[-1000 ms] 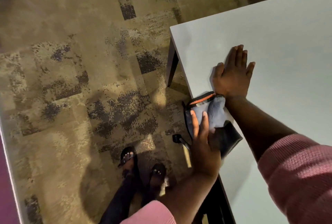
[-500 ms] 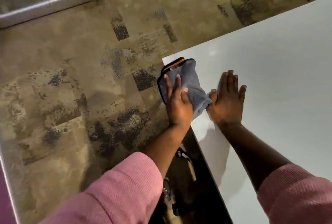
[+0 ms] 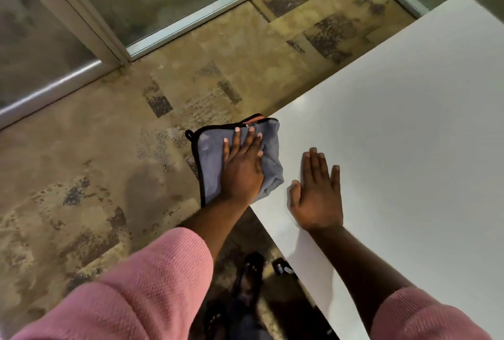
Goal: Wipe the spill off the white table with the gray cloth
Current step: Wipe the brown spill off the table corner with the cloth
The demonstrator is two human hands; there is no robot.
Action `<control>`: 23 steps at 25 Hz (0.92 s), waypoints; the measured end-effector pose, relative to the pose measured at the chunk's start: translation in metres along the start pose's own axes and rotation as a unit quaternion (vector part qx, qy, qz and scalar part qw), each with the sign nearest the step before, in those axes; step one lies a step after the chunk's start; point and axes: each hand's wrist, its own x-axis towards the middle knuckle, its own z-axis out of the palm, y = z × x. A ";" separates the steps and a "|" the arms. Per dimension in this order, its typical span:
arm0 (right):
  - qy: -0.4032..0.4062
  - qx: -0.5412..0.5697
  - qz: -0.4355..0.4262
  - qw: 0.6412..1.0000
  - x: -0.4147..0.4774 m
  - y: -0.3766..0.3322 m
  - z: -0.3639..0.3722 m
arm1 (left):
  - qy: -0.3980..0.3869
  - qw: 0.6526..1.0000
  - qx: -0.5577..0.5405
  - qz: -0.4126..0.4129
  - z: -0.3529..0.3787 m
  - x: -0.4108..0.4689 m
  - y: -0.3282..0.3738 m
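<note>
- While the white table point(image 3: 409, 135) fills the right side, its near-left corner sits under the cloth, above patterned carpet point(image 3: 81, 176).
- Gray cloth point(image 3: 210, 159), black-edged, lies over that corner; the left part hangs past the table edge.
- Left hand point(image 3: 242, 170) lies flat on the cloth, fingers spread, pressing down, not gripping.
- Right hand point(image 3: 317, 195) rests flat and open on bare tabletop just beside the cloth, holding nothing.
- Pink sleeves point(image 3: 141, 290) cover both forearms.

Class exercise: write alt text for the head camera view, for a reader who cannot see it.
Seen from above, a person's left hand presses a gray cloth flat on the corner of a white table, the cloth overhanging the edge. The right hand rests flat on the tabletop beside it. Pink sleeves and patterned carpet fill the rest.
</note>
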 end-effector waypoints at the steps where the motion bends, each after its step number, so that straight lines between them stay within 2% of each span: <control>1: -0.002 0.003 0.000 1.000 0.000 0.000 0.000 | -0.009 1.000 0.012 0.015 -0.001 0.004 0.000; 5: -0.006 0.010 0.002 1.000 0.000 0.002 -0.002 | -0.039 0.995 0.094 0.021 -0.003 0.005 0.009; 10: -0.005 0.023 0.002 1.000 0.000 0.004 0.000 | -0.073 0.987 0.138 0.034 -0.017 0.001 0.010; 17: -0.005 0.100 0.004 0.995 0.002 0.004 -0.017 | -0.197 0.960 0.183 0.077 -0.062 0.017 0.005; 19: 0.001 0.124 0.024 0.992 0.004 -0.001 -0.025 | -0.233 0.947 0.194 0.109 -0.076 0.031 0.002; 23: 0.023 0.182 0.060 0.981 -0.002 -0.036 -0.038 | -0.298 0.892 0.227 0.252 -0.094 0.072 0.012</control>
